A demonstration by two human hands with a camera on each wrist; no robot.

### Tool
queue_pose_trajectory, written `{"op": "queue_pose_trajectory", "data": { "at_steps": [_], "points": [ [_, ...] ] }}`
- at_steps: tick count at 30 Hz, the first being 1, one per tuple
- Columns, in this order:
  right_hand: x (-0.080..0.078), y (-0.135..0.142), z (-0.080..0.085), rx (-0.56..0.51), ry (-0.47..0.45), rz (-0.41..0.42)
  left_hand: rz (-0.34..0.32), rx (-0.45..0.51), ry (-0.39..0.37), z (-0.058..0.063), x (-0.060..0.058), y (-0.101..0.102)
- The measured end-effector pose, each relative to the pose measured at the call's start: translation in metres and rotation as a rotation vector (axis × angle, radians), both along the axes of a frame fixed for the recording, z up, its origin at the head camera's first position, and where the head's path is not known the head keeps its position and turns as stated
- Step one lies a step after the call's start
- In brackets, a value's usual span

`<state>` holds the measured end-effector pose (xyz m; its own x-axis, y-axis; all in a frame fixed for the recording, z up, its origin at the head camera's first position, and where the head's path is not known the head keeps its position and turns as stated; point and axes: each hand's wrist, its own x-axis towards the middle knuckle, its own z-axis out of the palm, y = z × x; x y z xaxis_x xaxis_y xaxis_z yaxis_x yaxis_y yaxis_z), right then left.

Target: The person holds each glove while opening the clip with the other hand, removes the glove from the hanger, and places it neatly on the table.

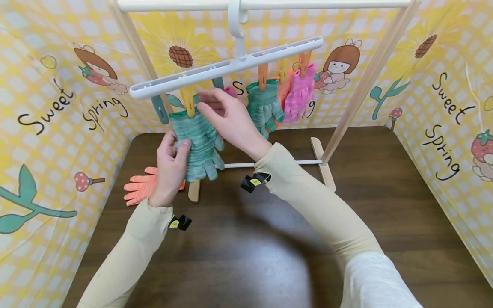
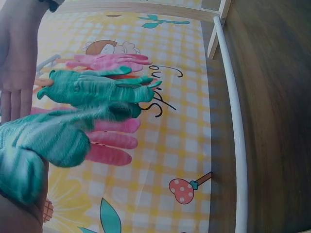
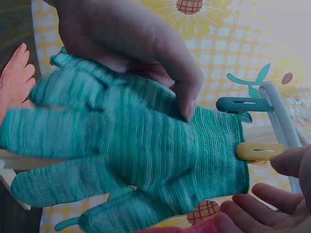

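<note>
OK so, got a green striped glove [image 1: 198,141] hanging by a yellow peg [image 1: 188,105] close to the left end of the white hanger [image 1: 269,54]. Pinching its side with the left hand [image 1: 171,162], thumb in front, fingers tucked behind. Holding the right hand [image 1: 231,117] right by the peg, fingers loose and a bit bent; can't tell whether touching it. Further toward the hanger's right end, can spot a second green glove [image 1: 263,105], then an orange glove [image 1: 285,85] half hidden by a pink glove [image 1: 301,94]. See it all hung off the top bar [image 1: 327,4] of a wooden rack [image 1: 367,85]. Down below, see a coral glove [image 1: 140,188] lying by the left edge of the brown surface [image 1: 269,256].
</note>
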<state>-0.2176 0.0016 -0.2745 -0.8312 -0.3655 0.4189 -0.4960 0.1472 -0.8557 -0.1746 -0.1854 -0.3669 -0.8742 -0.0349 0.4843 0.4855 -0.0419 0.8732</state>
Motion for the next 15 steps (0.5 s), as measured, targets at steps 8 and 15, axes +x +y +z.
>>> {"op": "queue_pose_trajectory", "data": {
  "at_steps": [8,15],
  "points": [
    [-0.004,-0.015,0.008,-0.025,-0.07,0.04,-0.013,0.018,0.007,0.003,0.0,-0.001],
    [-0.007,-0.018,0.008,-0.118,-0.097,0.098,-0.043,-0.005,-0.007,0.003,0.001,0.001]
  ]
}}
